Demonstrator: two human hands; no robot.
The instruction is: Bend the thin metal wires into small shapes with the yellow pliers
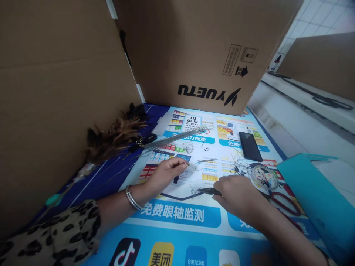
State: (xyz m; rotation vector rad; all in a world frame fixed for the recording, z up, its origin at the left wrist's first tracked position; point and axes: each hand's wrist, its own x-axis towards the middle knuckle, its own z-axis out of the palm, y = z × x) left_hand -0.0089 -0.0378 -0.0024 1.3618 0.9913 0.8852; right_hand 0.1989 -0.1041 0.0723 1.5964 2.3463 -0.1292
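My left hand is closed in a pinch above the printed sheet, thumb against forefinger. Whatever sits between those fingertips is too fine to make out. My right hand is wrapped round a dark tool with a narrow pointed nose, which looks like needle-nose pliers. Its tip points left, at a small tangle of thin wire below my left fingertips. Beyond my hands lie a few short straight wires and a long bundle of straight wires.
Cardboard walls stand at the back and left. Brown feathers and a black key fob lie left. To the right are a black phone, wire scraps, a roll of clear tape, red-handled scissors and a teal box.
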